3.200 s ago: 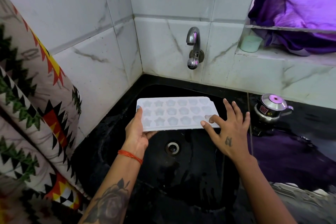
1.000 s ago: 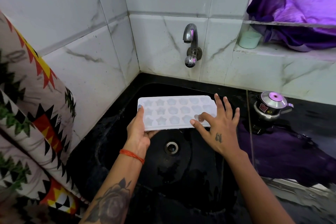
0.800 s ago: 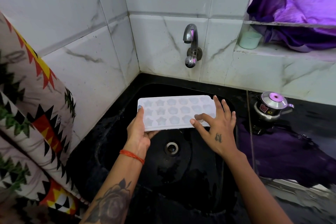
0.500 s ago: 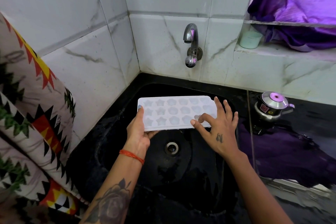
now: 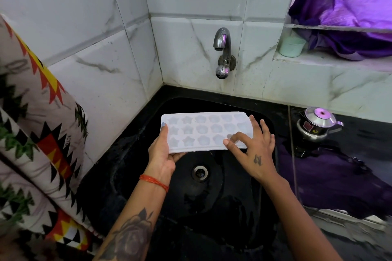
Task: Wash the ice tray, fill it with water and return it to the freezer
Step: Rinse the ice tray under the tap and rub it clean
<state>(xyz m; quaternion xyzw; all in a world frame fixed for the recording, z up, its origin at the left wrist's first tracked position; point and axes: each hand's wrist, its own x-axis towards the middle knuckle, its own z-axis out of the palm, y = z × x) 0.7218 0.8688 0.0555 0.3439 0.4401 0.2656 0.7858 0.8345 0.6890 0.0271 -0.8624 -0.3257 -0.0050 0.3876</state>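
Observation:
A white ice tray (image 5: 201,131) with star- and flower-shaped cells is held level over the black sink (image 5: 212,197), below the chrome tap (image 5: 222,53). My left hand (image 5: 164,150) grips the tray's left end, thumb on top and fingers underneath. My right hand (image 5: 252,148) lies on the tray's right end with its fingers spread, the index finger bent onto a cell in the front row. No water runs from the tap.
The drain (image 5: 199,172) sits under the tray. A small steel kettle (image 5: 317,124) and a purple cloth (image 5: 339,178) are on the black counter to the right. A pale green cup (image 5: 291,46) stands on the ledge. Patterned fabric (image 5: 31,133) hangs at left.
My right hand slid left along the tray's right end, and its index finger now presses a front-row cell. The tray and my left hand have stayed put.

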